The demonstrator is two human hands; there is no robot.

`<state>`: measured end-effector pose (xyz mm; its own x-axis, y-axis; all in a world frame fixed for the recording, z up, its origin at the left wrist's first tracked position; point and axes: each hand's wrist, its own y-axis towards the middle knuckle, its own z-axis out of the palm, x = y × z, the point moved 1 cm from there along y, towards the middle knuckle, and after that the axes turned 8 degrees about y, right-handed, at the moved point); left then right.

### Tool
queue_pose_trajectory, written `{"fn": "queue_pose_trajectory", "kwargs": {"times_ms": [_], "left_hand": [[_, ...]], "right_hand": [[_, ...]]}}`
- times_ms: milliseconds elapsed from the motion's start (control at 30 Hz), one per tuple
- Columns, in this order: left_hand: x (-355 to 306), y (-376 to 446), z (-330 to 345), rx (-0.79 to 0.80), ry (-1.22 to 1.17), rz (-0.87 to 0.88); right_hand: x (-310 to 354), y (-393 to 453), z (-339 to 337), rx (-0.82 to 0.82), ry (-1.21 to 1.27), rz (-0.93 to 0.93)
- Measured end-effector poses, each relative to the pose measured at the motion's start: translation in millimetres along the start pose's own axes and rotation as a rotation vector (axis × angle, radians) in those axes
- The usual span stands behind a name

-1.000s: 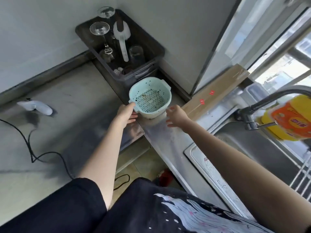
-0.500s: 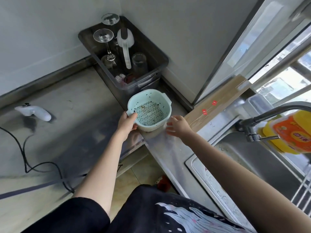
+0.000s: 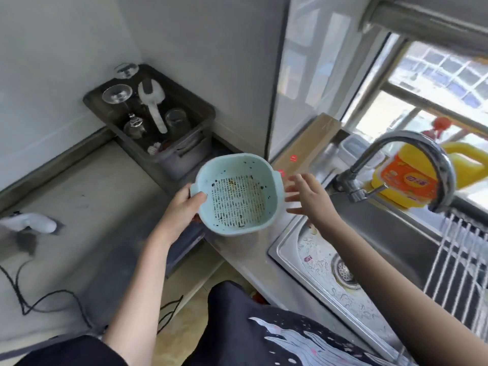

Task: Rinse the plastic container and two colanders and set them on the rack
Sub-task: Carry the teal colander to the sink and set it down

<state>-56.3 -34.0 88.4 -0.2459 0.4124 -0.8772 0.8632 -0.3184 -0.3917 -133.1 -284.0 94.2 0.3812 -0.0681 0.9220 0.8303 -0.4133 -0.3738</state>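
**Colander held at the counter's sink-side edge**

A pale blue colander [image 3: 237, 194] is held clear of the steel counter [image 3: 87, 207], above the strip where the counter meets the sink [image 3: 330, 262]. It is tilted so that its inside faces the camera; dark specks and brownish residue are seen on the slotted base and on the walls.

The left hand [image 3: 182, 210] is clasped on the colander's left rim, thumb laid over the lip by the small handle, fingers hidden beneath. The right hand [image 3: 307, 198] is released, fingers spread and straight, just beside the colander's right handle; a narrow gap is seen between fingertips and rim, though blur makes it hard to judge.

A dark bin [image 3: 158, 120] is set in the counter's far corner against the wall, holding upturned stemmed glasses, a white scoop and a tumbler. A white handheld device [image 3: 34, 221] with a black cable is seen at the counter's left edge. A curved faucet [image 3: 412, 165] is mounted at the sink's far rim, with a yellow detergent jug [image 3: 412, 178] behind it on the window ledge. A wire rack [image 3: 459, 262] is laid over the sink's right end. A clear plastic container [image 3: 351, 149] is seen near the faucet base, partly hidden.
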Motion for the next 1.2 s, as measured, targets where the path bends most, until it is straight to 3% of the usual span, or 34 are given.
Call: {"fn": "queue_pose_trajectory", "kwargs": {"times_ms": [200,400,533,700,800,1033,1200], "left_hand": [[-31.9,5.3,115.7,0.237,0.209,0.098],[-21.1,18.2,220.8,0.513,0.437,0.099],[-2.5,25.1,257.5,0.561,0.505,0.01],[7.2,19.5,280.7,0.629,0.37,-0.125],[16.5,22.5,284.5,0.59,0.322,-0.19],[32.5,40.3,282.7,0.628,0.453,-0.151],[38.2,40.3,286.9,0.613,0.511,0.004]], "right_hand": [[-33.9,-53.1,-89.5,-0.293,0.042,0.051],[-97.7,-83.1,-165.0,-0.504,-0.051,0.26],[-128.7,-90.4,-185.5,-0.514,-0.019,0.352],[-155.7,-89.2,-187.9,-0.542,-0.068,0.416],[-167.6,-84.3,-184.7,-0.528,-0.112,0.454],[-179.8,-70.5,-183.2,-0.531,-0.198,0.454],[-178.2,-64.0,-183.7,-0.5,-0.368,0.476]]}}
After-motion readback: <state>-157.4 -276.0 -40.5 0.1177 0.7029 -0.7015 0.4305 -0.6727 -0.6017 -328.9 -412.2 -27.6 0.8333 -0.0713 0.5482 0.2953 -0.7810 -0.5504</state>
